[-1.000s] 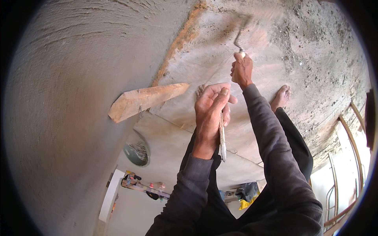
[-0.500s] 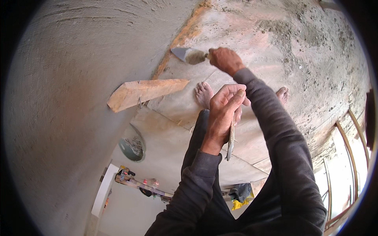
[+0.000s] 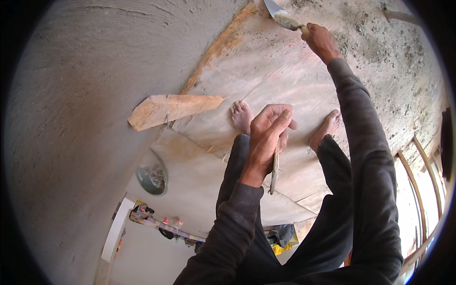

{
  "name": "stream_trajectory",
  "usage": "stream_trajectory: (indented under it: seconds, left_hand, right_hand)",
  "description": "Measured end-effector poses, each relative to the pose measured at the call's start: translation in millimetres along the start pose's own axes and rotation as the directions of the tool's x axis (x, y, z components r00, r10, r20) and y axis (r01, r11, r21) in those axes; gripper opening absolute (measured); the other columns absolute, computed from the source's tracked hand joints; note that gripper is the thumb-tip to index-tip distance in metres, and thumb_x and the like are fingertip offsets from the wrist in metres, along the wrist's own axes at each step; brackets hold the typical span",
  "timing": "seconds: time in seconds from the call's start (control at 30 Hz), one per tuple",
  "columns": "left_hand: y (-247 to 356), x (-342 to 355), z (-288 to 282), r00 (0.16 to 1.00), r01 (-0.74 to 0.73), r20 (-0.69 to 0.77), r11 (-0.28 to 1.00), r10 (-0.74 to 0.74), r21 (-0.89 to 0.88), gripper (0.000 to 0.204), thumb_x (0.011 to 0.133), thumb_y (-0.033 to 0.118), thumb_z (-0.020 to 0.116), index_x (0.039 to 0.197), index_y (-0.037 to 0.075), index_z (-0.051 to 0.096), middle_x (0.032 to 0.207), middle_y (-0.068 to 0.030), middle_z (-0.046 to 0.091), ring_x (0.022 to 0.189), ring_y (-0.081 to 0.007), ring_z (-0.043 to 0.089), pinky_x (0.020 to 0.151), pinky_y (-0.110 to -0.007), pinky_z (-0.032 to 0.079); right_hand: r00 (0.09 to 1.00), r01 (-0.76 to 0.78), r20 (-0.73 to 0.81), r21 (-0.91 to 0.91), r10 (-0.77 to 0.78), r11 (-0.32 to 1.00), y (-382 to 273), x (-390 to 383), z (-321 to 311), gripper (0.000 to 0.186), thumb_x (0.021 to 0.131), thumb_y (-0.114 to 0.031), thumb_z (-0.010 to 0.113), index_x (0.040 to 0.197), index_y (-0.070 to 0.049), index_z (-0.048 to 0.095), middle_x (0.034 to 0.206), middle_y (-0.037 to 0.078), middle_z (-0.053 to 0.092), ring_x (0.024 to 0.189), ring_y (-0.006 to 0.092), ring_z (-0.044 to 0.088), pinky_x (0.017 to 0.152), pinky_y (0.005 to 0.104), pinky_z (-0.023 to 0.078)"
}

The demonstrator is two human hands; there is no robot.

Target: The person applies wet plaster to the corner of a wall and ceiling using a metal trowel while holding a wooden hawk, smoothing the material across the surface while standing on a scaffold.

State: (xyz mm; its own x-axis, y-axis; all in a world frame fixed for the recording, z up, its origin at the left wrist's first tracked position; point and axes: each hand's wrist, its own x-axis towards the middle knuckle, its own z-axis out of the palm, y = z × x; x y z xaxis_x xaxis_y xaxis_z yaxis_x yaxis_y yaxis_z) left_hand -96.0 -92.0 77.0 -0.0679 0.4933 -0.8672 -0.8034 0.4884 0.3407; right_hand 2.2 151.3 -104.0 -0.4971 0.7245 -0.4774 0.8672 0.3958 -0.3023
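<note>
My right hand (image 3: 322,42) is closed around the pale handle of a pointed trowel (image 3: 285,20). Its blade is over the dusty boards at the top, tip toward the foot of the wall, with grey mortar near the handle end. My left hand (image 3: 269,137) is held in front of my legs, fingers curled around a thin, mortar-smeared flat tool (image 3: 274,168). Only this tool's narrow edge shows; its grip is hidden in the fingers, so its exact kind is unclear.
A plastered grey wall (image 3: 80,118) rises on the left, with a wooden plank (image 3: 173,108) jutting out from it and nails in it. Lower down are a bucket (image 3: 153,178) and a cluttered shelf (image 3: 161,224). Mortar crumbs (image 3: 370,42) litter the boards at upper right.
My right hand has carried the trowel up and to the right, farther from me along the wall's foot. The left hand stays nearly in place with its tool.
</note>
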Motion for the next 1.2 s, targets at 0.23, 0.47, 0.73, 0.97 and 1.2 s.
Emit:
stream_trajectory:
  seconds: [0.23, 0.47, 0.73, 0.97, 1.2]
  left_hand:
    - [2.9, 2.6, 1.6, 1.0, 0.013, 0.014, 0.996, -0.014, 0.092, 0.031, 0.094, 0.023, 0.058, 0.113, -0.001, 0.056, 0.084, -0.0101, 0.061, 0.049, -0.0036, 0.046, 0.04, -0.019, 0.037]
    - [5.7, 6.1, 8.2, 1.0, 0.008, -0.014, 0.996, -0.006, 0.094, 0.028, 0.094, 0.023, 0.059, 0.111, 0.001, 0.056, 0.084, -0.0084, 0.06, 0.049, -0.0025, 0.044, 0.039, -0.017, 0.035]
    - [3.9, 12.8, 16.9, 1.0, 0.031, -0.007, 0.991, -0.03, 0.127, 0.027, 0.094, 0.023, 0.059, 0.111, 0.002, 0.056, 0.084, -0.008, 0.061, 0.048, -0.0021, 0.043, 0.038, -0.016, 0.033]
    - [8.4, 16.6, 19.9, 1.0, 0.021, -0.022, 0.991, -0.018, 0.135, 0.031, 0.093, 0.023, 0.059, 0.112, -0.001, 0.055, 0.084, -0.0103, 0.06, 0.049, -0.003, 0.045, 0.039, -0.018, 0.035]
    - [6.6, 16.4, 20.3, 1.0, 0.002, -0.021, 0.99, 0.001, 0.138, 0.032, 0.093, 0.023, 0.058, 0.112, -0.002, 0.055, 0.084, -0.0113, 0.06, 0.05, -0.0034, 0.046, 0.039, -0.018, 0.037]
  right_hand:
    - [0.974, 0.155, 0.154, 0.074, -0.165, 0.985, -52.0, -31.0, 35.7, 0.024, 0.092, -0.02, 0.049, 0.098, 0.0, 0.06, 0.085, 0.021, 0.066, 0.078, 0.034, 0.066, 0.073, 0.0452, 0.054]
    - [0.99, 0.008, 0.136, 0.107, -0.022, 0.994, -22.4, 2.5, 26.9, 0.034, 0.1, -0.026, 0.038, 0.1, -0.003, 0.062, 0.065, 0.007, 0.053, 0.056, 0.012, 0.051, 0.055, 0.0313, 0.05]
    - [0.97, 0.099, 0.222, 0.025, -0.102, 0.995, -17.1, -9.7, 3.7, 0.028, 0.094, -0.022, 0.044, 0.097, -0.002, 0.064, 0.086, 0.016, 0.067, 0.075, 0.0276, 0.067, 0.072, 0.044, 0.055]
    - [0.967, 0.254, 0.045, -0.101, -0.25, 0.962, -35.0, 14.2, 3.1, 0.025, 0.095, -0.02, 0.045, 0.095, -0.005, 0.065, 0.083, 0.013, 0.066, 0.073, 0.0251, 0.066, 0.071, 0.0389, 0.055]
    - [0.994, -0.042, 0.102, 0.083, 0.034, 0.996, -1.5, 13.3, 13.5, 0.03, 0.098, -0.025, 0.041, 0.096, -0.003, 0.062, 0.07, 0.011, 0.061, 0.059, 0.018, 0.06, 0.053, 0.0355, 0.051]
